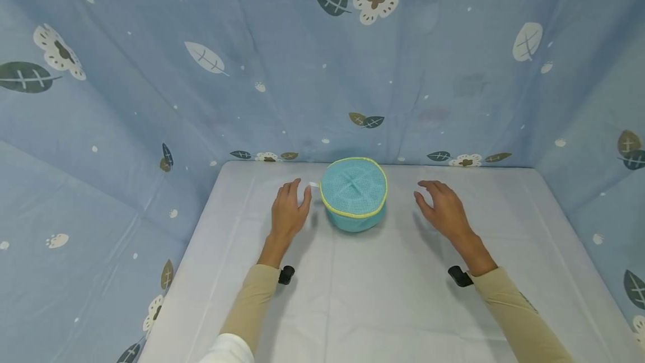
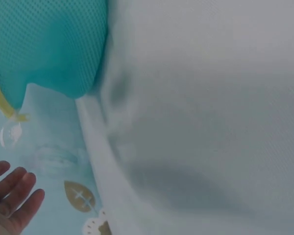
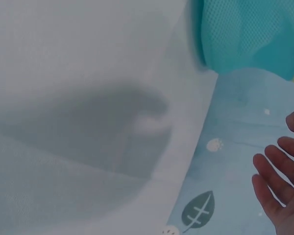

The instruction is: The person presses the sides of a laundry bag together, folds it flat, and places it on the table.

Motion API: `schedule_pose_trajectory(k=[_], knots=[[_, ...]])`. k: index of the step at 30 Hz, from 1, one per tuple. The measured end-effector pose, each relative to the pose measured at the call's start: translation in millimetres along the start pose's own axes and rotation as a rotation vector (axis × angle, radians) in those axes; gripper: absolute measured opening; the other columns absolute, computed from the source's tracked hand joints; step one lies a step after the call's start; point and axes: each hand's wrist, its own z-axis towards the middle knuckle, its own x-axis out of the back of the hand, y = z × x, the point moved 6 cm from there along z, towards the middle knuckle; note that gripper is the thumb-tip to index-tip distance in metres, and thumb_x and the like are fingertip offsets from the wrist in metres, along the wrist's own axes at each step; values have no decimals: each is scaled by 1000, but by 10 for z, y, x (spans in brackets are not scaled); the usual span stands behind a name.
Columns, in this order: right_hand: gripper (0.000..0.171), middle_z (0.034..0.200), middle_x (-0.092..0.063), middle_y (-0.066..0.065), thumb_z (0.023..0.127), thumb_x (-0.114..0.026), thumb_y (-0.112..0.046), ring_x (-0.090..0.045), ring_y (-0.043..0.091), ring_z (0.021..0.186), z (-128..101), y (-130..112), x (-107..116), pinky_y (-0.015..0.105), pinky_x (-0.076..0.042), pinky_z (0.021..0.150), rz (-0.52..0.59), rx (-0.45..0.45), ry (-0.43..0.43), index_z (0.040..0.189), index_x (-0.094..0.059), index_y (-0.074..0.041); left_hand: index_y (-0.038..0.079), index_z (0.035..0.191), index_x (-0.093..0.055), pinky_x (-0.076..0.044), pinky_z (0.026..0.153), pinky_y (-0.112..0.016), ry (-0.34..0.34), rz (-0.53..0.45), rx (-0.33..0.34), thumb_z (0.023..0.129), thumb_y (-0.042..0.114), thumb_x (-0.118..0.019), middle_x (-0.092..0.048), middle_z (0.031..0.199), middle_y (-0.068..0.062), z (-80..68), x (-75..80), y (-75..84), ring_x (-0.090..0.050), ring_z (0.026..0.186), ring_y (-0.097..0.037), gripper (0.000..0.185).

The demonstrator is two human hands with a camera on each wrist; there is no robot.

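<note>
A round turquoise mesh basket (image 1: 355,186) with a yellow-trimmed mesh top stands on the white table, near its back edge. A small pale tag (image 1: 314,184) sticks out from its left rim. My left hand (image 1: 288,210) hovers to the left of the basket, fingers relaxed and near the tag, holding nothing. To the right, farther off, my right hand (image 1: 444,210) hangs with loosely bent fingers and an empty grasp. Both wrist views show the basket's mesh side (image 2: 49,44) beyond the fingers, apart from them.
A white cloth (image 1: 383,296) covers the table. Blue curtains (image 1: 302,71) printed with leaves and flowers enclose the back and both sides. A small black device (image 1: 286,275) is worn on the left wrist, and a similar black device (image 1: 460,276) on the right.
</note>
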Motion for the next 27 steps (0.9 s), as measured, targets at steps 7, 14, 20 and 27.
schedule_pose_trajectory(k=[7,14,20,27], knots=[[30,119,-68,22,98,-69,-13,-66,37,103,48,-80,-90,54,-57,82,74,-51,-35,123,-67,4,-7,127,-64,-58,82,-50,-25,-56,36,107,30,-53,-68,111,-23,37,-60,114,-66,100,-37,43],[33,123,-67,19,101,-67,-18,-65,35,107,82,-175,-152,53,-57,87,96,-85,-54,127,-66,1,-6,128,-64,-59,79,-48,-42,-67,80,108,31,-51,-68,110,-22,39,-113,176,-67,97,-35,44],[31,122,-68,18,101,-67,-17,-66,33,107,115,-254,-190,52,-56,90,142,-60,-46,127,-66,1,-6,127,-64,-59,73,-46,-43,-101,117,108,30,-51,-68,106,-22,41,-133,220,-67,91,-32,43],[32,121,-69,18,103,-65,-18,-67,32,102,138,-358,-254,51,-57,87,232,-39,-64,128,-65,3,-9,125,-65,-59,77,-43,-73,-220,215,106,23,-55,-68,104,-22,51,-197,224,-68,89,-33,38]])
